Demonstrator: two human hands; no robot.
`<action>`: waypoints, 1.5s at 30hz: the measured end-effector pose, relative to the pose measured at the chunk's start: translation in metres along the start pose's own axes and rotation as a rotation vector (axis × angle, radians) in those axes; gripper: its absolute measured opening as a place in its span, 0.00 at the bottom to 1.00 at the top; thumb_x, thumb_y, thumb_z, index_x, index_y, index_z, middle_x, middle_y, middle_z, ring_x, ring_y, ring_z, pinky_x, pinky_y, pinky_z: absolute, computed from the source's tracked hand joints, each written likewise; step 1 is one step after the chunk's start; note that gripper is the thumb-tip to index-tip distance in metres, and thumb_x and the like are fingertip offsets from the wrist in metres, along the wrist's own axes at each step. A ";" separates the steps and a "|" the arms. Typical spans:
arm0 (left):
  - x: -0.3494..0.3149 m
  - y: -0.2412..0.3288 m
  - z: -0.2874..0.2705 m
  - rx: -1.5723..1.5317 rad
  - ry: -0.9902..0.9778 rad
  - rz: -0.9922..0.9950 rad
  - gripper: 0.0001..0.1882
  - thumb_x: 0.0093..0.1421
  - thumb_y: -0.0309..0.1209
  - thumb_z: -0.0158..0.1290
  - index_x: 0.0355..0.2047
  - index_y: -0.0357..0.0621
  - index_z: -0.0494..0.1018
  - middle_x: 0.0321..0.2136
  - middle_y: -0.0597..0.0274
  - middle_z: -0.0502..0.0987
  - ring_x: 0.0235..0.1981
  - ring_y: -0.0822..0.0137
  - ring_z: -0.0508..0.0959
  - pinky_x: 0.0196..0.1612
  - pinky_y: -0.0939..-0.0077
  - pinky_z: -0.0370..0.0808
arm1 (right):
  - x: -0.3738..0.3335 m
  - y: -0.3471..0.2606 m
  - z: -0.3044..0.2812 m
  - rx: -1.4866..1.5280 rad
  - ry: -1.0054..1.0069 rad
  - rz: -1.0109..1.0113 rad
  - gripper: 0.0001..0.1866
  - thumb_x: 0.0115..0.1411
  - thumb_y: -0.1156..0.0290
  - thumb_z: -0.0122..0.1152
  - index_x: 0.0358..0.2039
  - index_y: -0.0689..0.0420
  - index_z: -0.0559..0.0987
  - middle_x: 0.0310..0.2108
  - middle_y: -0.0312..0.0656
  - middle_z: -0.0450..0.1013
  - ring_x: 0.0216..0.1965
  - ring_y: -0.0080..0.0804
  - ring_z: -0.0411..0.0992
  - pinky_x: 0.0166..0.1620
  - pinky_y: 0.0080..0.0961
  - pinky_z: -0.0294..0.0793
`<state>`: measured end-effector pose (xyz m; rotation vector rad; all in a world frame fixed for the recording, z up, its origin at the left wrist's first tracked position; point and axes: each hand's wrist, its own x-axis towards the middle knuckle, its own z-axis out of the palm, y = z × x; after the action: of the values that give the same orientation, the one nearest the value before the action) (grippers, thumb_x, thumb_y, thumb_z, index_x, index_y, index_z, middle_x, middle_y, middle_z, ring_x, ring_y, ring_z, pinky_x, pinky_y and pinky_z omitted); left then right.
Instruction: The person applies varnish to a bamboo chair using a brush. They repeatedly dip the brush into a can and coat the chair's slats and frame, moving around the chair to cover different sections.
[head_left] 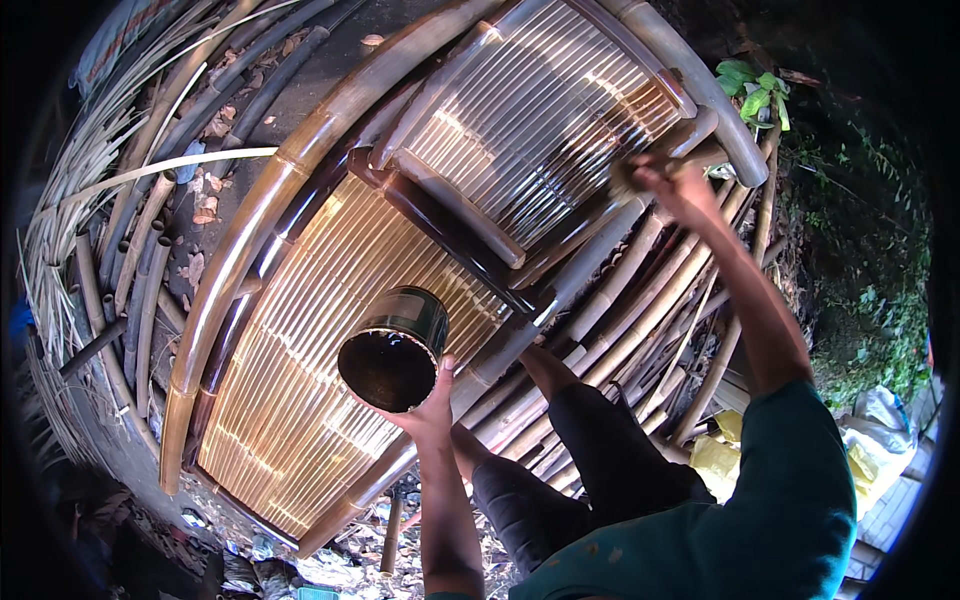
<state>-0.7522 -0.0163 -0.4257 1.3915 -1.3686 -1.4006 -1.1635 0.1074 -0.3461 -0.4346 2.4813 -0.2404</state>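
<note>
My left hand (432, 402) grips a dark metal can (412, 312) from below and the side. The can is tilted so its mouth faces me, and dark glossy liquid (385, 372) shows inside. Beneath it spreads the slatted seat of a bamboo bench (315, 260), shiny and golden brown. At the far right corner of the bench's upper slatted panel (540, 110), my right hand (682, 190) is closed on a brush (626, 178), close to the bamboo rail. Motion blurs the brush and the fingers, so contact with the rail is hard to judge.
Thick curved bamboo poles (285, 165) frame the bench on the left. Cut bamboo lengths (150, 270) and thin strips (75, 190) lie beyond them. More poles (640, 270) are stacked by my legs. Plastic bags (875, 440) and green plants (870, 290) are at the right.
</note>
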 end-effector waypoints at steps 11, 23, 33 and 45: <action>0.003 0.030 0.064 0.084 -0.201 0.135 0.50 0.50 0.23 0.70 0.68 0.30 0.51 0.62 0.43 0.65 0.62 0.54 0.69 0.65 0.60 0.66 | -0.021 0.116 -0.006 0.385 0.325 -0.425 0.12 0.65 0.67 0.62 0.47 0.56 0.84 0.38 0.45 0.81 0.40 0.37 0.80 0.43 0.32 0.82; -0.025 0.059 0.146 0.110 -0.471 0.201 0.44 0.53 0.23 0.67 0.66 0.29 0.56 0.60 0.46 0.68 0.57 0.56 0.73 0.62 0.63 0.71 | 0.024 0.174 0.029 0.459 0.908 -0.828 0.16 0.64 0.70 0.64 0.53 0.50 0.82 0.39 0.43 0.80 0.31 0.25 0.77 0.25 0.19 0.81; -0.050 0.068 0.223 0.118 -0.394 0.228 0.38 0.52 0.28 0.70 0.60 0.30 0.65 0.55 0.48 0.73 0.52 0.58 0.76 0.59 0.65 0.73 | -0.060 0.121 0.169 1.883 0.478 0.236 0.16 0.68 0.66 0.61 0.50 0.63 0.80 0.35 0.41 0.80 0.34 0.23 0.78 0.41 0.17 0.81; -0.069 0.096 0.275 0.146 -0.391 0.293 0.29 0.52 0.31 0.67 0.48 0.20 0.70 0.45 0.50 0.78 0.41 0.64 0.79 0.47 0.72 0.76 | 0.010 0.193 0.162 2.118 0.013 0.533 0.13 0.63 0.67 0.67 0.42 0.62 0.80 0.31 0.37 0.76 0.28 0.21 0.77 0.32 0.17 0.84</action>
<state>-1.0258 0.0852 -0.3595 0.9797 -1.8743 -1.4431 -1.1240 0.2717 -0.5338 1.0292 1.0380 -2.0826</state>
